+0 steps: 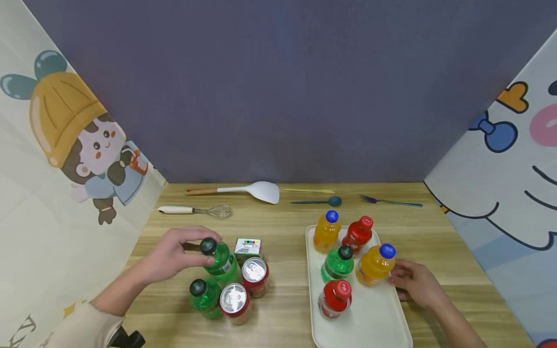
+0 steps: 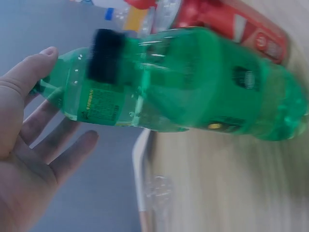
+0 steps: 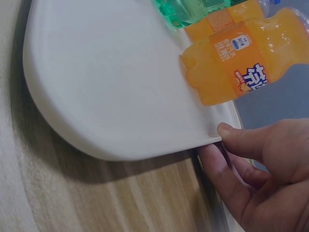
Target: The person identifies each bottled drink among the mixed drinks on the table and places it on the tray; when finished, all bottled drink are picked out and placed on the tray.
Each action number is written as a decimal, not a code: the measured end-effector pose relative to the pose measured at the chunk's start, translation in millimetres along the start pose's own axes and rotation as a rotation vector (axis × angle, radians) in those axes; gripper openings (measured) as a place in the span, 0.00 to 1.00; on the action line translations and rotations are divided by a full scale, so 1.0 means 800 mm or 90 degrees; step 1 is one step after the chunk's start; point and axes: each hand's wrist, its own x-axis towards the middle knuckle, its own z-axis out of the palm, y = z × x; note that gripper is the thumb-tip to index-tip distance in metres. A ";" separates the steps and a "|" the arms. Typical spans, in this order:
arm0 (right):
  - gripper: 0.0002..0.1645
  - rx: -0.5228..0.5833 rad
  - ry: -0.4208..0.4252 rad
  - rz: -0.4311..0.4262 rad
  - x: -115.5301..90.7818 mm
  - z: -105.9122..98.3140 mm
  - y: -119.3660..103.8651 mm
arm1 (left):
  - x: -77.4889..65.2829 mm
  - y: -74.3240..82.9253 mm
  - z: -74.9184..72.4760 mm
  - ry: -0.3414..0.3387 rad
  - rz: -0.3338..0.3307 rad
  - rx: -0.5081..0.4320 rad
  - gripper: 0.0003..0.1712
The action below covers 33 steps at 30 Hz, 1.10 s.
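My left hand (image 1: 174, 253) holds a green soda bottle (image 1: 225, 263) by its black-capped top, thumb on one side and fingers on the other. A second green soda bottle (image 1: 206, 298) stands just in front; in the left wrist view this nearer bottle (image 2: 193, 79) partly covers the held one. Two red soda cans (image 1: 236, 303) and a small box (image 1: 248, 246) are close by. Over on the right, my right hand (image 1: 415, 285) pinches the rim of a white tray (image 1: 383, 324) between thumb and fingers. An orange soda bottle (image 3: 241, 58) stands on the tray near that hand.
The tray also bears another orange soda bottle (image 1: 326, 232), a green one (image 1: 337, 265) and red-capped bottles (image 1: 335, 299). Along the back lie a white spatula (image 1: 261, 191), a whisk (image 1: 217, 210), a blue spoon (image 1: 332, 201), a yellow utensil (image 1: 309, 190) and a fork (image 1: 391, 201).
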 end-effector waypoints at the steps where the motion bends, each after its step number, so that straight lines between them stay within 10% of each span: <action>1: 0.36 -0.001 -0.001 -0.001 0.000 0.000 0.000 | 0.001 0.004 -0.003 0.010 0.008 0.010 0.19; 17: 0.38 0.003 0.000 0.004 -0.002 0.000 0.000 | 0.037 0.069 -0.026 0.090 0.010 0.003 0.19; 33: 0.39 -0.008 0.005 0.008 0.000 0.001 0.001 | 0.127 0.131 0.050 0.013 0.061 -0.102 0.20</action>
